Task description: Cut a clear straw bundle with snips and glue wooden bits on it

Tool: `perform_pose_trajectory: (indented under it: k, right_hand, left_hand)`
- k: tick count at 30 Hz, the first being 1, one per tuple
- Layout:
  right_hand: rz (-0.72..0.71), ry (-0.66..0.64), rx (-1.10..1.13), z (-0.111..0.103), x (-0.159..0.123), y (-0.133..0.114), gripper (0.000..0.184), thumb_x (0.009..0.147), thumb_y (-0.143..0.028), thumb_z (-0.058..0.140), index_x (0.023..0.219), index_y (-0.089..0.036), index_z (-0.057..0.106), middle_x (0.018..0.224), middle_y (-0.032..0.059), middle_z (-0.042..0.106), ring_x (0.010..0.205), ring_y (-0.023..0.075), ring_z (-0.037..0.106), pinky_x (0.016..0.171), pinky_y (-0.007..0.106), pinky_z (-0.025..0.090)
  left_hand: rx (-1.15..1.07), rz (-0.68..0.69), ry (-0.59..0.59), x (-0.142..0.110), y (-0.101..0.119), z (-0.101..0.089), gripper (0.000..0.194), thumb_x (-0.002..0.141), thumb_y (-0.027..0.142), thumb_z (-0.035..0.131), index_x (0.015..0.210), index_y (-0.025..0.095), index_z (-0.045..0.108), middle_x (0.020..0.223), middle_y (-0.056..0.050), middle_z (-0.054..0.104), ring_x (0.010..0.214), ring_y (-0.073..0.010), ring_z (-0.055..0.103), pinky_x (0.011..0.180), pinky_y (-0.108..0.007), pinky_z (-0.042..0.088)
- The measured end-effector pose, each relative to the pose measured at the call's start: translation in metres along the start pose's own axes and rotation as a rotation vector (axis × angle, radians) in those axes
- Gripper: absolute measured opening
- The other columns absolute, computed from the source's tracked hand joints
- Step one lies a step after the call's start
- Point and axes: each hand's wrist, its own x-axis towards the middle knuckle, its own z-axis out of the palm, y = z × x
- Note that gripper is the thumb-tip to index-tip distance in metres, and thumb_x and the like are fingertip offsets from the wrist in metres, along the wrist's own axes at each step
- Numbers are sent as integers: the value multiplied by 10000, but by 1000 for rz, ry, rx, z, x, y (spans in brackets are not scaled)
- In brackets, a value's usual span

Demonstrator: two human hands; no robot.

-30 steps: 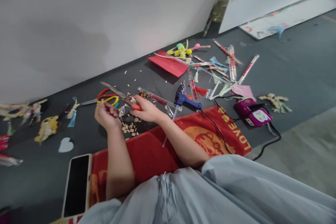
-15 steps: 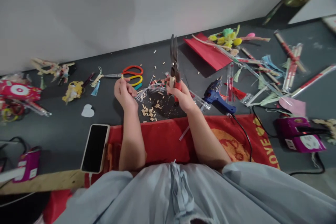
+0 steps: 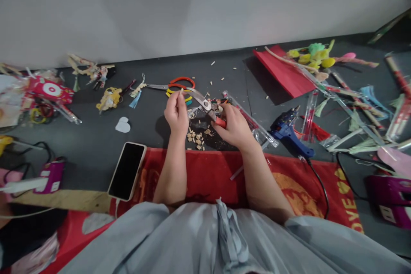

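Observation:
My right hand (image 3: 236, 127) is wrapped round red-handled metal shears (image 3: 206, 104), their blades pointing left. A pale stub shows near that hand's fingers, too small to name. My left hand (image 3: 177, 115) is closed in a pinch on a small pale stick piece (image 3: 182, 90), whose tip pokes out above the fingers. The blade tips are at this piece; whether they touch it I cannot tell. Below the shears lie several small cut wooden bits (image 3: 195, 138). Behind the left hand is a pair of scissors (image 3: 181, 80) with orange and yellow handles, partly hidden.
A blue glue gun (image 3: 290, 132) lies right of my right hand, its cord running over the red cloth (image 3: 212, 171). A phone (image 3: 127, 171) is at the left. Red paper (image 3: 285, 70) and wrapped sticks lie at the right; a white heart cutout (image 3: 123, 125) lies left.
My right hand has turned the shears from pointing away to pointing left, with the blades now at my left hand's piece. The view has shifted, so the table things appear displaced.

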Motion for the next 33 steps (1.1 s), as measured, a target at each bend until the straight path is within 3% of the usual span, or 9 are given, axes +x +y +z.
perform_pose_trajectory:
  k: [3, 6, 10, 18, 26, 33]
  right_hand:
    - [-15, -26, -14, 0, -1, -1, 425, 738, -273, 518, 1140, -145, 472, 1009, 153, 605, 957, 298, 558, 827, 464, 460]
    - [-32, -31, -6, -1, -1, -2, 425, 738, -268, 516, 1147, -163, 471, 998, 136, 608, 955, 293, 563, 818, 453, 460]
    - [-39, -42, 3, 0, -1, -1, 441, 738, -282, 522, 1158, -160, 466, 1020, 140, 610, 975, 299, 563, 839, 456, 454]
    - [-18, -86, 48, -3, -2, -1, 414, 757, -321, 527, 1138, -164, 487, 985, 125, 637, 928, 285, 576, 799, 410, 449]
    - [145, -154, 111, -10, 1, -10, 211, 751, -392, 555, 833, -197, 546, 697, 16, 571, 596, 148, 461, 593, 280, 338]
    - [190, -222, 383, -11, 0, -9, 239, 775, -409, 568, 825, -176, 560, 743, -2, 543, 654, 119, 447, 662, 272, 364]
  left_hand:
    - [46, 47, -13, -1, -11, -2, 325, 853, 492, 515, 929, 201, 639, 750, -15, 586, 660, -98, 570, 586, -226, 438]
    - [70, 80, -47, -2, -15, -4, 295, 866, 464, 507, 915, 203, 635, 687, 8, 543, 597, -86, 525, 571, -225, 415]
    - [132, 149, -89, -2, -8, -5, 241, 888, 390, 491, 860, 195, 629, 609, 31, 484, 528, -75, 447, 553, -224, 371]
    - [260, 203, -132, 3, 6, -9, 155, 834, 255, 543, 705, 176, 578, 595, 30, 513, 542, -82, 445, 569, -225, 377]
    - [180, 180, -125, 1, 6, -6, 229, 858, 384, 533, 787, 177, 601, 653, 12, 563, 562, -75, 502, 571, -218, 397]
    - [79, 134, -94, -1, 9, -1, 252, 856, 421, 540, 844, 171, 571, 706, -1, 581, 566, -65, 534, 565, -207, 433]
